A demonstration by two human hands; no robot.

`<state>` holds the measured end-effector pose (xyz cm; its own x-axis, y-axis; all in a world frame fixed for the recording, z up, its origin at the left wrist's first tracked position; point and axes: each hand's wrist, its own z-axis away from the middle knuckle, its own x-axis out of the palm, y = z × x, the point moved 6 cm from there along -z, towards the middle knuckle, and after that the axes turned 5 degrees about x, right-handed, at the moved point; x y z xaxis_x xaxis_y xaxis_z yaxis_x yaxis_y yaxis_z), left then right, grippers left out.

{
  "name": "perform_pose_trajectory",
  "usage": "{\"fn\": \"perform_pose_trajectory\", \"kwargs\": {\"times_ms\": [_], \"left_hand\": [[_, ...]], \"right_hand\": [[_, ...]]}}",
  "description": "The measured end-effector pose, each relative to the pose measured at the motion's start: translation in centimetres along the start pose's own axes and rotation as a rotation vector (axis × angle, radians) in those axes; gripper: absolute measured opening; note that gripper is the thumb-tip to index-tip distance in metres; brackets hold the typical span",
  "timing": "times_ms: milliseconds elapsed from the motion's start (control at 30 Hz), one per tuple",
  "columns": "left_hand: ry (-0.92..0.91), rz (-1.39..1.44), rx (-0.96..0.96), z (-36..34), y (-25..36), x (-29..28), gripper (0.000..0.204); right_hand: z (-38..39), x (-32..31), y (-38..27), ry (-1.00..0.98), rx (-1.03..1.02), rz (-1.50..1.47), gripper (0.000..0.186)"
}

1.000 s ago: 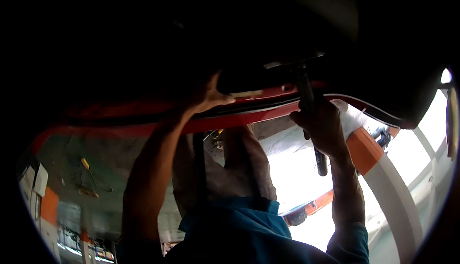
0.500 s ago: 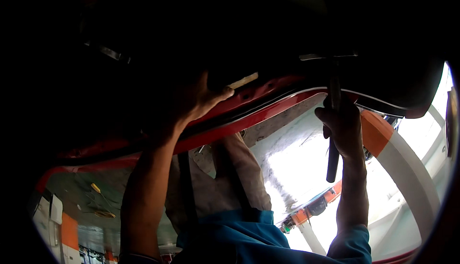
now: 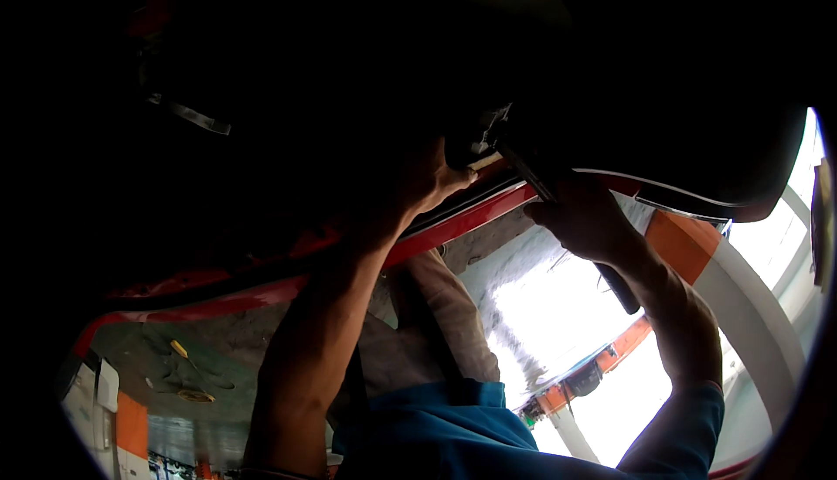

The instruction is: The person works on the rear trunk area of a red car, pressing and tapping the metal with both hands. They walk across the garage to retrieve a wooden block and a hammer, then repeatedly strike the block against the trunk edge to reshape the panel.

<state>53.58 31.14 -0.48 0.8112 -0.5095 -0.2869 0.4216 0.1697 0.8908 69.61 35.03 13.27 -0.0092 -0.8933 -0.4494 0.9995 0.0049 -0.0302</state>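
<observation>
My right hand [image 3: 591,223] is closed round the dark handle of a hammer [image 3: 528,169]. The hammer slants up and left, with its metal head at a pale wood-coloured block [image 3: 488,162]. Whether the two touch cannot be made out in the dark. My left hand [image 3: 427,185] grips that block, thumb along its near end; the other fingers are lost in shadow. Both hands are just above the red rim [image 3: 475,217] of a vehicle opening, which has a black seal along it.
Deep shadow fills the upper part, where a shiny metal piece [image 3: 202,119] shows at left. Beyond the rim, a yellow-handled tool [image 3: 179,348] and a coil [image 3: 195,396] lie on the floor. An orange and white pillar [image 3: 689,245] stands at right.
The hammer has swung left and down, from apart on the right to the block. My left hand and the block have shifted slightly right.
</observation>
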Motion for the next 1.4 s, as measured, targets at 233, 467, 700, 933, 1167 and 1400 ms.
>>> {"fn": "perform_pose_trajectory", "kwargs": {"times_ms": [233, 467, 700, 933, 1167, 1400], "left_hand": [[0.043, 0.025, -0.087, -0.4, -0.2, 0.0, 0.077], [-0.046, 0.0, -0.127, -1.6, 0.7, -0.4, 0.084], [0.139, -0.194, 0.22, -0.4, -1.1, -0.5, 0.063], [0.789, -1.097, 0.631, 5.3, -9.6, -1.9, 0.086], [0.101, -0.109, -0.096, 1.1, -5.0, -1.6, 0.086], [0.0, 0.098, -0.066, -2.4, -0.2, 0.2, 0.074]], "right_hand": [[3.5, -9.6, -2.6, 0.642, -0.642, 0.858, 0.047], [-1.1, -4.8, 5.0, 0.632, -0.099, 0.592, 0.046], [0.5, -3.7, -2.7, 0.338, -0.417, 0.17, 0.027], [-0.1, -4.9, -0.3, 0.369, -0.396, 0.176, 0.025], [-0.7, -5.3, 1.3, 0.209, -0.06, -0.328, 0.026], [1.6, -8.3, 1.6, 0.231, -0.16, -0.123, 0.032]]}}
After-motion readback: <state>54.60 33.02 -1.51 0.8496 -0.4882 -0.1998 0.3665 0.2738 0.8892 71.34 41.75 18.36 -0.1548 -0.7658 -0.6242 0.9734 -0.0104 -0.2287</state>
